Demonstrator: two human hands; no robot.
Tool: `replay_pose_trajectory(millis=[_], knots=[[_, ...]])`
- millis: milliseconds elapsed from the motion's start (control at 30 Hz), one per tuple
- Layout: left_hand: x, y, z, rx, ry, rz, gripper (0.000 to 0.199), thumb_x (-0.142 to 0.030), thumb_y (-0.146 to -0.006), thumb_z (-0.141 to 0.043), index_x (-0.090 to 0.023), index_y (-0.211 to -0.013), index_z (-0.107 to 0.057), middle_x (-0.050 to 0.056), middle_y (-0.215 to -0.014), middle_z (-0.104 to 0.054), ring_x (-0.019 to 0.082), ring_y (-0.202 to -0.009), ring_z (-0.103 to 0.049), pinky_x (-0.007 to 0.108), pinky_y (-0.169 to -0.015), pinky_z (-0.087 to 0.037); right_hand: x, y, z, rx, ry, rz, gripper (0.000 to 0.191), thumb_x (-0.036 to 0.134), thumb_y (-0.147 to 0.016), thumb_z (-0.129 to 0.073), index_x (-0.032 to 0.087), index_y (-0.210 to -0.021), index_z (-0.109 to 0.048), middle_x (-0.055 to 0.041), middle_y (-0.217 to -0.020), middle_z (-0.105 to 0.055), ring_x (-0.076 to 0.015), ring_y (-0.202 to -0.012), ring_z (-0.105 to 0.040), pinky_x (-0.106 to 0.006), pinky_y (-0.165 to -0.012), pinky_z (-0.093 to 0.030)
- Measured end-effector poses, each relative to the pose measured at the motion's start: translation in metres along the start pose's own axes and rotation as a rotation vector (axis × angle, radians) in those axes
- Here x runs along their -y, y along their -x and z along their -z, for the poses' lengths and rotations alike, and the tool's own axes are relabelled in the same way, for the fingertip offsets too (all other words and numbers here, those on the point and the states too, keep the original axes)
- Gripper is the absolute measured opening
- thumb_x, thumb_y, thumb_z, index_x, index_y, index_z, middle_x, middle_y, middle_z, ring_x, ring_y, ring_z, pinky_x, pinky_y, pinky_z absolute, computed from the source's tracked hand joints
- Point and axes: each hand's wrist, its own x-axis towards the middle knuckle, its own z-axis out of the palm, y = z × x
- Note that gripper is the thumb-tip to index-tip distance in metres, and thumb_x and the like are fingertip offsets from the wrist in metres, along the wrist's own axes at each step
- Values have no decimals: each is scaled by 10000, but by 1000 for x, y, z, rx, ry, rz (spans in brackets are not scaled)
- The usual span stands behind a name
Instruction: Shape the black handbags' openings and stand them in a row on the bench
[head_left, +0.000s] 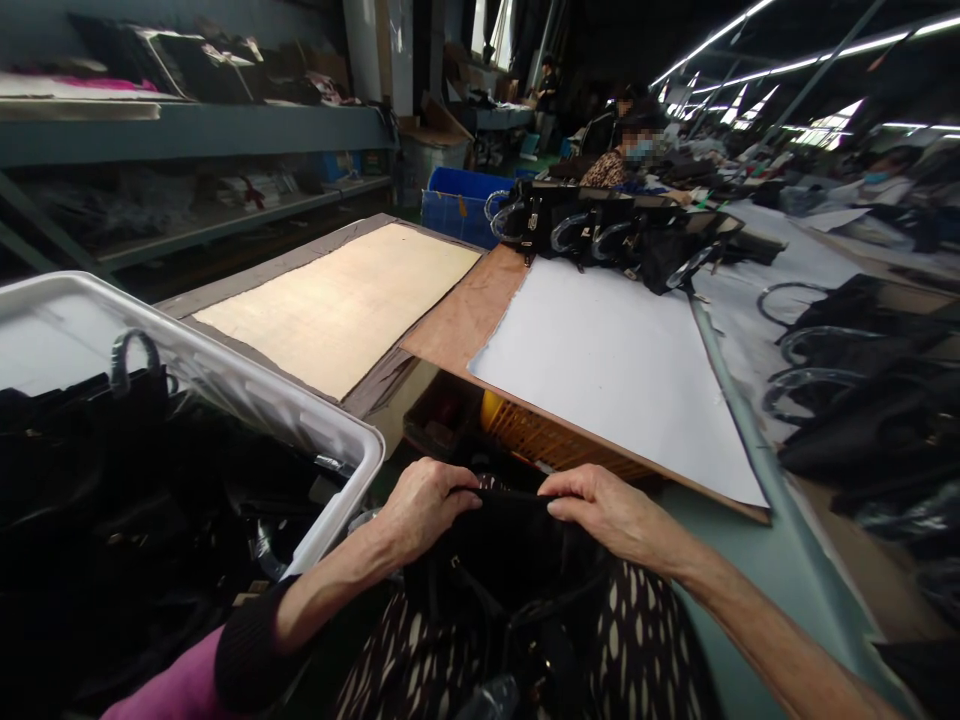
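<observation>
A black handbag [517, 550] rests over my lap, its upper edge stretched between my two hands. My left hand [427, 505] pinches that edge at its left end, thumb against fingers. At the right end, my right hand [600, 508] grips the same edge in a like pinch. Dark straps and small metal fittings show lower on the bag, though its dark inside hides most detail. Close by on the left stands a white plastic bin [337, 440], heaped with black bags [135, 480] whose handles are partly wrapped in clear plastic.
Ahead, a white sheet [607, 350] lies on a brown board, with a row of black bags [600, 225] behind it. More bags [877, 390] lie at right. A cream panel [345, 300], a blue crate [457, 205] and a yellow basket [555, 430] are nearby. Co-workers sit farther back.
</observation>
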Motion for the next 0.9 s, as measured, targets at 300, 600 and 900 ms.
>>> replay_pose_trajectory(millis=[300,600,900], knots=[[-20,-26,-15,98,146,-12,218,-276,-726,-514,-171,-800,-689,-11,-646,-598,124,-620,-491,196,-573,-349,-2,-4,-3,-51,42,25,188,235,-711,-472,193,-746,-652,10,-693,-581,-144,-680,-492,-224,-615,-328],[-20,-39,-19,225,300,101,199,-272,-647,-543,-120,-667,-669,-51,-495,-404,83,-505,-338,203,-464,-241,-3,-5,-7,9,108,27,281,195,-731,-413,205,-890,-645,-8,-802,-625,-157,-754,-523,-241,-671,-337],[-21,-34,-27,165,280,65,171,-259,-642,-533,-120,-563,-593,-58,-485,-345,76,-502,-311,207,-450,-205,-7,-10,-7,81,114,69,202,295,-749,-468,217,-772,-654,39,-585,-531,-107,-578,-453,-215,-542,-273]])
